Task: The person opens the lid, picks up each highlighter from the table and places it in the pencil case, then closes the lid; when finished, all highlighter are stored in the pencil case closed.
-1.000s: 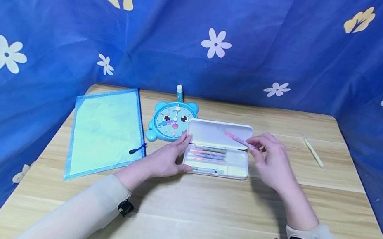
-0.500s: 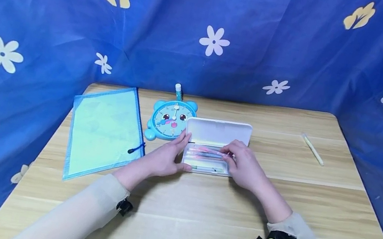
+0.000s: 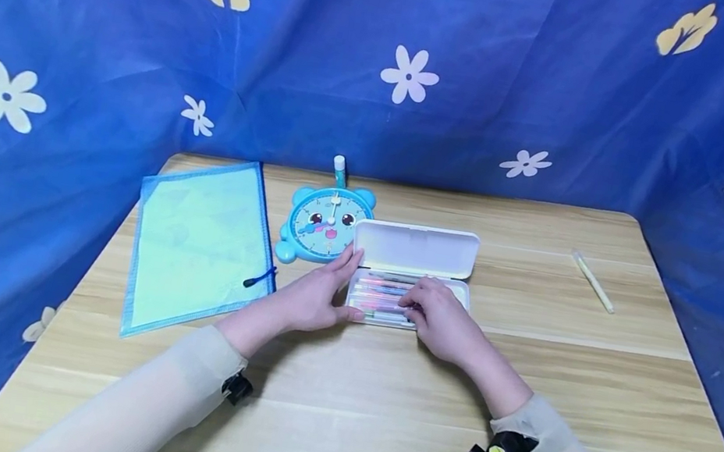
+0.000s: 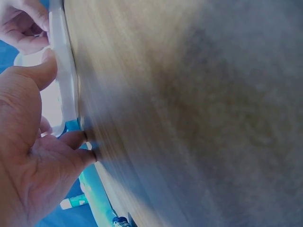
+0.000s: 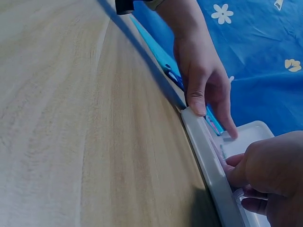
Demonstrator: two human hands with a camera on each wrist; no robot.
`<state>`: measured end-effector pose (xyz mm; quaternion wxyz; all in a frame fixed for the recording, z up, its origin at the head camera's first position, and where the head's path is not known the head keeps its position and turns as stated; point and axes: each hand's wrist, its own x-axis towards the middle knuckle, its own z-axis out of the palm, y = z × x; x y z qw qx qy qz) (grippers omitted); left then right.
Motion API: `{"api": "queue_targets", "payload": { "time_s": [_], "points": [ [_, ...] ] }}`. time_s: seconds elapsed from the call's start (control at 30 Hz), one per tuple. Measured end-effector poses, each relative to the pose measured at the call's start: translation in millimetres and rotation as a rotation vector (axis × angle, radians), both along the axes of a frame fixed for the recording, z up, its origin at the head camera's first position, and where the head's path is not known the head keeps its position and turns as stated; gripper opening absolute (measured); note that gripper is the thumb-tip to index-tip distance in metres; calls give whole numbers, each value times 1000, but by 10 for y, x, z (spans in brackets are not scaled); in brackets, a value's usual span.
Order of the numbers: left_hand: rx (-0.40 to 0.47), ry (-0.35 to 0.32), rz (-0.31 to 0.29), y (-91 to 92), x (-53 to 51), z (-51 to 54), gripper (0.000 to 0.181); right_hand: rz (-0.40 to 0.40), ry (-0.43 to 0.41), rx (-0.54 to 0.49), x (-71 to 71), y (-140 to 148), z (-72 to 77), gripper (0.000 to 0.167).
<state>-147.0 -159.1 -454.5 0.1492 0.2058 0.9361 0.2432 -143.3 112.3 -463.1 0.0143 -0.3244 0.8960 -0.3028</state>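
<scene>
An open white pencil case point(image 3: 417, 249) lies on the wooden table with its lid tipped back. Several slim pens point(image 3: 381, 287) lie in its rear section. My left hand point(image 3: 313, 299) grips the case's left end, its thumb on the front corner and its fingers at the back; the right wrist view shows that thumb point(image 5: 196, 101) on the rim. My right hand point(image 3: 446, 322) is down inside the case, pinching a pink pen point(image 3: 383, 308) over the front section. In the right wrist view, its fingers hide most of that pen.
Behind the case stands a blue toy clock point(image 3: 324, 240), with a glue stick point(image 3: 339, 170) beyond it. A blue-edged zip folder point(image 3: 202, 248) lies at the left. One pale yellow pen point(image 3: 593, 282) lies at the right. A blue flowered curtain point(image 3: 465, 116) hangs behind the table.
My right hand has carried the pink pen left and down from beside the raised lid into the case, then toward its front section. The left hand has kept its hold on the case.
</scene>
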Motion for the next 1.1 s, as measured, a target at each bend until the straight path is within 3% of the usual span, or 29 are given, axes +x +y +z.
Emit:
{"api": "queue_targets", "payload": {
  "time_s": [0.2,0.57,0.8,1.1],
  "points": [
    [12,5,-8,-1,-1,-5,115,37,17,35,3,-8,24,13],
    [-3,-7,4,11,-2,11,114,44,14,-5,-5,54,28,10],
    [4,-1,-7,2,11,28,116,-24,6,-57,-13,234,140,16],
    [4,0,-7,-6,6,22,115,-171,6,-129,-106,694,279,19]
  ]
}}
